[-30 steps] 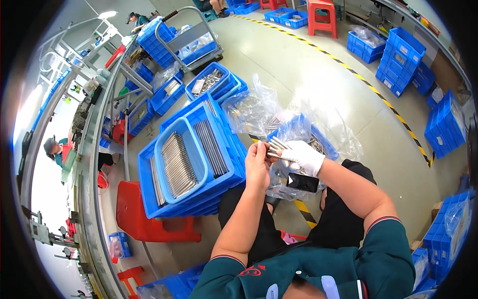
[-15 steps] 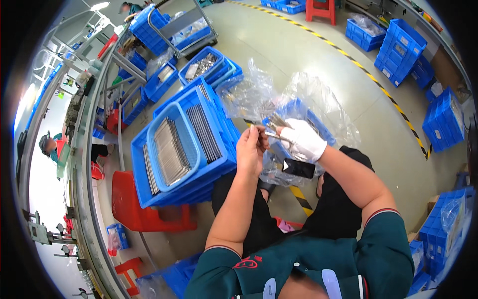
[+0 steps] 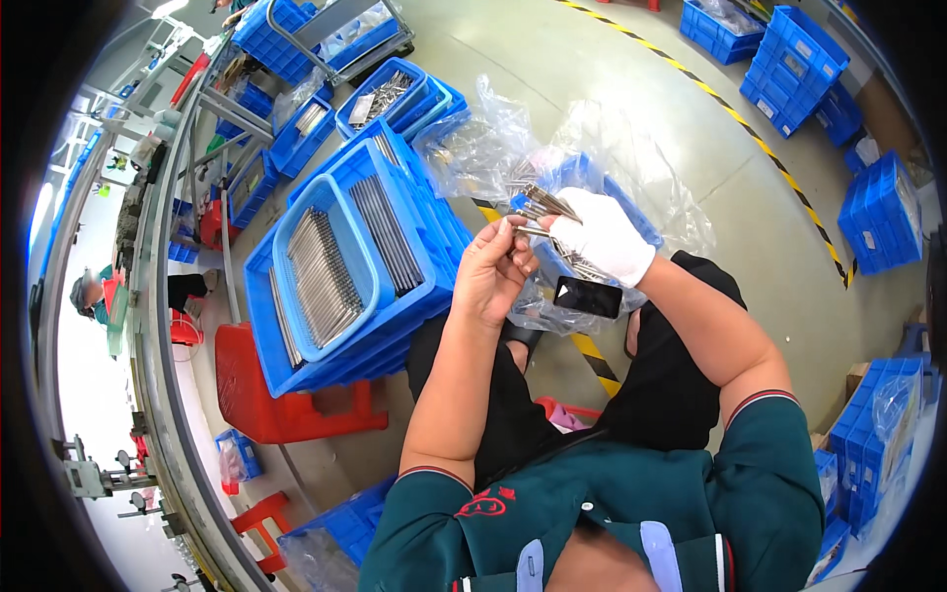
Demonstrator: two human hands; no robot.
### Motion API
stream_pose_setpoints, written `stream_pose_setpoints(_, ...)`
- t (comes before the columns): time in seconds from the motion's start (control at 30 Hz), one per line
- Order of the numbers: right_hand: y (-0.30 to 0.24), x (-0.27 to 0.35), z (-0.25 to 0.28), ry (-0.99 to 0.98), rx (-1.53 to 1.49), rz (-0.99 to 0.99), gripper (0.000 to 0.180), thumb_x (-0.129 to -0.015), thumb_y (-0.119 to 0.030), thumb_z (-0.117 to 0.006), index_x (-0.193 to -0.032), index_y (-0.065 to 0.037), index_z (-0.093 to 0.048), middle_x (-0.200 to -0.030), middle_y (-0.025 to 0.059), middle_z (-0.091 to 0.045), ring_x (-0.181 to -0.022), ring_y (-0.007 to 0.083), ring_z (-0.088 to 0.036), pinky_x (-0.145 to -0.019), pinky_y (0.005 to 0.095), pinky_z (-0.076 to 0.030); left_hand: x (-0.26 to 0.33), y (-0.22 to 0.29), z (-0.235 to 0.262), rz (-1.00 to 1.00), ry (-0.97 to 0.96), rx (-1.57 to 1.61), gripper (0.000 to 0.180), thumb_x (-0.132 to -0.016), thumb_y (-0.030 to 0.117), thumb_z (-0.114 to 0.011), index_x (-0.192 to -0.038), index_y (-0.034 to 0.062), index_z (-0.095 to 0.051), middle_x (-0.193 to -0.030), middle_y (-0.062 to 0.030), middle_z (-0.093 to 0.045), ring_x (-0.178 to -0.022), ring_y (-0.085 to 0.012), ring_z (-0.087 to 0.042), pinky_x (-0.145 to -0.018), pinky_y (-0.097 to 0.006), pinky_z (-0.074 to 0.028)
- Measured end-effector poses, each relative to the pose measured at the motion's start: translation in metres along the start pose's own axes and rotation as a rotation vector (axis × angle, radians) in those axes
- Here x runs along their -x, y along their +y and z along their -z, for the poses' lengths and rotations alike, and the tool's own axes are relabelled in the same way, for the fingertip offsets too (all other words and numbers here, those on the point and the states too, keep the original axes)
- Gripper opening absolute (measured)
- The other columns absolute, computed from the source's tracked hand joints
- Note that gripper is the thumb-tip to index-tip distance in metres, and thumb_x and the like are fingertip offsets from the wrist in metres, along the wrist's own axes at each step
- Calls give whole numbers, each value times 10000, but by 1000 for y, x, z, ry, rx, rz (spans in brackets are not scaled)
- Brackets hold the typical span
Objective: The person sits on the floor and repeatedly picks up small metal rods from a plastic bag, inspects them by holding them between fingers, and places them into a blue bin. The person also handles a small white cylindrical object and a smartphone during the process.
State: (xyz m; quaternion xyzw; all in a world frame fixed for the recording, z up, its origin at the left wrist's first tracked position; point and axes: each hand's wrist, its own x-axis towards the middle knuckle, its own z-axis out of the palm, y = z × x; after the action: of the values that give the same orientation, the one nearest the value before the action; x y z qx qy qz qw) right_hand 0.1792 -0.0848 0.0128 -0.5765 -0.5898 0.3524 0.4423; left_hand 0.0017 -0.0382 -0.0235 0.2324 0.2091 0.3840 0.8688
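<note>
My bare left hand [image 3: 496, 264] is closed, thumb and fingers pinching the end of a thin metal rod [image 3: 534, 231]. In a white glove, my right hand [image 3: 604, 239] grips a bundle of slim metal rods [image 3: 548, 203] that fan out toward the upper left. The pinched rod reaches across to the gloved fingers. Below both hands is a blue bin [image 3: 631, 204] lined with clear plastic, with more loose metal rods [image 3: 584, 264] in it. A black phone [image 3: 589, 297] lies on the plastic at the near side. The glove hides part of the bundle.
To my left, a light-blue basket [image 3: 286, 259] of neatly lined-up metal rods sits on stacked blue crates [image 3: 437, 296]. A red stool [image 3: 247, 385] stands beside them. Crumpled clear plastic [image 3: 473, 148] spreads beyond the bin. Blue crates [image 3: 792, 74] stand at the far right.
The whole view has shifted slightly, with the far floor moving up. The gloved hand has turned, showing more of the bundle. My left hand still pinches a rod end.
</note>
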Motion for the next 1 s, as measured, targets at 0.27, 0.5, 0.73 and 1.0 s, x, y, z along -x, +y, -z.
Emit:
stream_pose_setpoints(0.27,-7,2,5,-56,80,-1,243,-839,-237,-613,-899,-3,-584,-747,173,-582,-671,276,-561,-628,359,-438,1,-2,0,-53,45,-153,113,-904,153,-590,-950,50,-603,-725,-51,-583,-587,-122,-479,-562,-269,-390)
stream_pose_setpoints(0.5,-1,4,6,-39,100,9,235,-845,-230,-621,-944,-19,-591,-713,116,-545,-635,184,-499,-607,319,-421,3,-1,-7,-124,109,-330,93,-891,137,-611,-915,47,-616,-737,-65,-613,-599,-130,-518,-565,-271,-407)
stream_pose_setpoints(0.73,-2,5,11,-59,36,21,248,-844,-244,-622,-919,-9,-592,-718,106,-537,-657,178,-490,-618,320,-413,3,3,-4,-44,0,-168,107,-896,133,-596,-945,41,-621,-756,-83,-623,-618,-135,-524,-574,-273,-407)
stream_pose_setpoints(1.0,-5,5,14,-99,18,40,246,-839,-243,-614,-911,-9,-596,-721,108,-537,-653,182,-487,-615,325,-411,1,1,6,82,-183,20,97,-897,112,-579,-979,71,-611,-759,-65,-597,-596,-121,-481,-563,-260,-380)
